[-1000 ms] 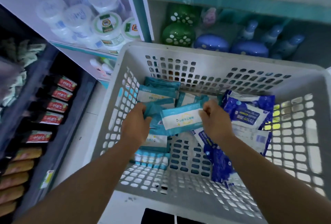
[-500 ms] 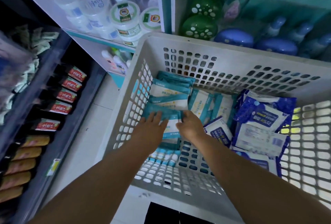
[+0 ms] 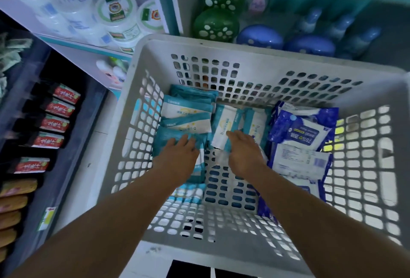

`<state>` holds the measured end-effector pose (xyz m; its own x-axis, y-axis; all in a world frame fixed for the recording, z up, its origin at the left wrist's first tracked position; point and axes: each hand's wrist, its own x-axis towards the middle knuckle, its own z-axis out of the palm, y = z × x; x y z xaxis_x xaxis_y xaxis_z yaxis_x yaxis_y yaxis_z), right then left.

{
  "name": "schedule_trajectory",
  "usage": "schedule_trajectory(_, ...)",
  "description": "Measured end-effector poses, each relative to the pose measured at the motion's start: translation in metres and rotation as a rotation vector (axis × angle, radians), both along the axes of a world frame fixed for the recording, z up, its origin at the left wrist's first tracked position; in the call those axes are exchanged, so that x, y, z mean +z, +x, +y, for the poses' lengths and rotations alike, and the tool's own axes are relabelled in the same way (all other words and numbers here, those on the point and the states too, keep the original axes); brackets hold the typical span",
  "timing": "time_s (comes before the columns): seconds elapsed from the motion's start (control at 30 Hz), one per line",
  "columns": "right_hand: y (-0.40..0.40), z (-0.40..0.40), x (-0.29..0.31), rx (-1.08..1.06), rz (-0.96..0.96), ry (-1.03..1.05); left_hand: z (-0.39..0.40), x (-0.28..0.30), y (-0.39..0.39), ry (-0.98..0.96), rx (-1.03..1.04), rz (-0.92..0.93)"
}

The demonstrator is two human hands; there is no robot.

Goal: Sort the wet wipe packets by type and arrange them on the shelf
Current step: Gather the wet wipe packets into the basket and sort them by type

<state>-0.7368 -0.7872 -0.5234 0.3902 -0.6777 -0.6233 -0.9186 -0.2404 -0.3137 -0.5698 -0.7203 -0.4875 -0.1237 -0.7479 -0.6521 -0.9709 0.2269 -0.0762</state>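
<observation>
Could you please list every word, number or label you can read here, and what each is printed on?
"75%": dark blue packet in the basket, seen upside down; its other characters are too blurred.
Red-labelled packs on the left rack: white characters, blurred.
Teal packets, white tubs: print too small or blurred.

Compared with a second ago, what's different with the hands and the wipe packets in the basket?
A second ago both hands held one teal packet up between them. It is no longer held up. The left hand now lies flat on the teal packets at the basket's left side, and the right hand rests fingers out on the teal-and-white packets in the middle. The dark blue packets stay piled on the right.
</observation>
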Motion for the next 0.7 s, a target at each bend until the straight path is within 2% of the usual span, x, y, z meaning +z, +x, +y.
schedule_trajectory(0.1, -0.022, -0.004, -0.003, 0.210, 0.172, -0.097, -0.004, -0.003, -0.011, -0.011, 0.006, 0.074)
schedule_trajectory(0.23, -0.031, -0.009, -0.007, 0.359, 0.283, -0.181, -0.013, -0.011, -0.027, -0.009, 0.004, 0.187)
schedule_trajectory(0.37, -0.036, -0.013, -0.014, 0.375, 0.261, -0.227, -0.019, -0.021, -0.041, 0.000, 0.026, 0.242)
schedule_trajectory(0.53, -0.038, -0.014, -0.019, 0.498, 0.244, -0.247, -0.021, -0.030, -0.047, 0.013, 0.084, 0.286)
schedule_trajectory(0.6, -0.040, -0.016, -0.018, 0.453, 0.157, -0.266, -0.021, -0.031, -0.048, 0.029, 0.107, 0.303)
schedule_trajectory(0.7, -0.043, -0.021, -0.006, 0.200, -0.044, -0.289, -0.022, -0.031, -0.050, 0.067, 0.188, 0.350)
